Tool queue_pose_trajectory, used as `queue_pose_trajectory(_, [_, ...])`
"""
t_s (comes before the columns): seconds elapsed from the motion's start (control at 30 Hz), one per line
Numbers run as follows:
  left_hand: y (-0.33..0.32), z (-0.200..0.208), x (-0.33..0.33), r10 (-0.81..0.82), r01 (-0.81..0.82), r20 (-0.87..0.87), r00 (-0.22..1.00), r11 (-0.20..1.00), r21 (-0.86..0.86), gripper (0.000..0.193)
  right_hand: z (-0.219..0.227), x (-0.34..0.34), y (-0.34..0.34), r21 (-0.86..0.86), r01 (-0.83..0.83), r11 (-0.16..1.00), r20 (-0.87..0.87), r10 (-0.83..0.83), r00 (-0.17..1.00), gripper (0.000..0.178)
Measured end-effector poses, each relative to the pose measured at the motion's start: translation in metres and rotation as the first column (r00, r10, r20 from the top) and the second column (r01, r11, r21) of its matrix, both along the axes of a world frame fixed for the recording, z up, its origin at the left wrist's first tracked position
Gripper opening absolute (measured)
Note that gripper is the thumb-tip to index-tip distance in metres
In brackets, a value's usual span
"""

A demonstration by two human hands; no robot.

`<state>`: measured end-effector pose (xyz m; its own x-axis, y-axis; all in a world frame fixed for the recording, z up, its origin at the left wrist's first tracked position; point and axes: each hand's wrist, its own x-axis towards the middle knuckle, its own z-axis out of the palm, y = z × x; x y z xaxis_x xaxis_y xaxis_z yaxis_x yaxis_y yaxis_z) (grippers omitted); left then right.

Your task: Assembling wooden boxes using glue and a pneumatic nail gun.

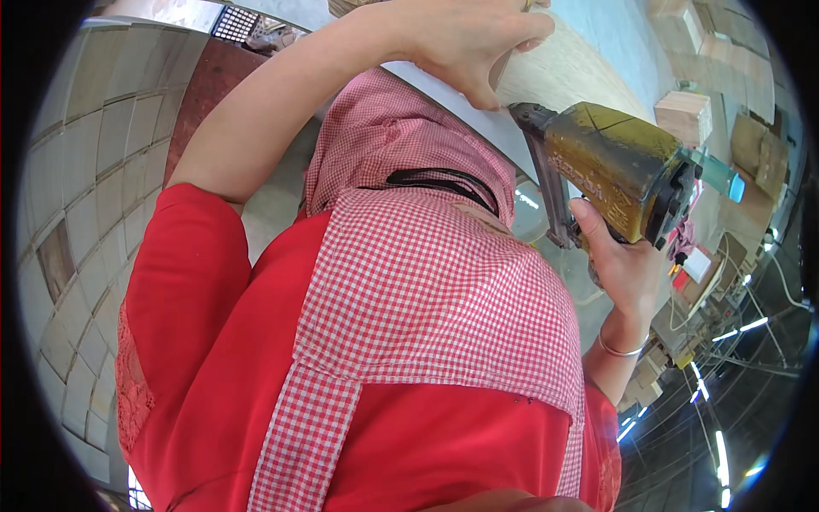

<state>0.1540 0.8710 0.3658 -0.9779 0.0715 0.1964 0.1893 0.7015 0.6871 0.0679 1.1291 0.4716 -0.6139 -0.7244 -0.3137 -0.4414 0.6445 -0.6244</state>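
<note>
Head view: the left hand (465, 51) is positioned at the left end of a pale wooden piece (563, 72) on the table (627, 30). Thumb and index finger stand apart across that end; whether they clamp it cannot be told, and the far fingertips are cut by the upper border. The right hand (627, 269) is closed around the handle of a yellow-brown nail gun (610, 162), thumb along the grip. The gun's nose points left, just beside the left thumb and the near edge of the wooden piece; contact cannot be confirmed.

Edges: the near table edge runs obliquely from far left toward near right, beneath the wooden piece. Room between the gun's magazine and the checked apron (435, 290) is narrow. On the far right side of the wooden piece, pale tabletop is exposed. A wooden block (684, 118) stands right of the gun, near its blue-green air fitting (721, 177). Stacked boards (94, 171) occupy the left side, well apart from both hands.

Markings: raised characters show on the worn gun housing.
</note>
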Motion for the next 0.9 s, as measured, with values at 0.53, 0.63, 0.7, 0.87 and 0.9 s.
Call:
queue_pose_trajectory(0.53, [-0.001, -0.015, 0.000, 0.087, -0.088, -0.084, 0.993, 0.996, -0.013, 0.067, -0.009, 0.011, 0.004, 0.052, 0.180, 0.982, 0.002, -0.180, 0.984, 0.047])
queue_pose_trajectory(0.63, [0.004, -0.037, 0.028, 0.184, -0.195, -0.146, 0.972, 0.979, -0.066, 0.083, -0.010, 0.018, 0.003, -0.031, 0.122, 0.992, -0.031, -0.122, 0.992, 0.043])
queue_pose_trajectory(0.7, [0.023, -0.041, 0.068, 0.477, -0.485, -0.139, 0.868, 0.874, -0.033, 0.103, -0.016, 0.027, 0.007, -0.093, 0.091, 0.991, -0.056, -0.096, 0.994, 0.042])
queue_pose_trajectory(0.87, [0.076, -0.046, 0.105, 0.599, -0.599, -0.051, 0.799, 0.801, 0.004, 0.096, -0.015, 0.024, 0.021, -0.172, 0.283, 0.944, -0.125, -0.306, 0.944, 0.051])
queue_pose_trajectory(0.9, [0.087, -0.051, 0.100, 0.479, -0.476, -0.014, 0.878, 0.875, 0.088, 0.086, -0.013, 0.021, 0.027, -0.145, 0.350, 0.926, -0.101, -0.365, 0.925, 0.051])
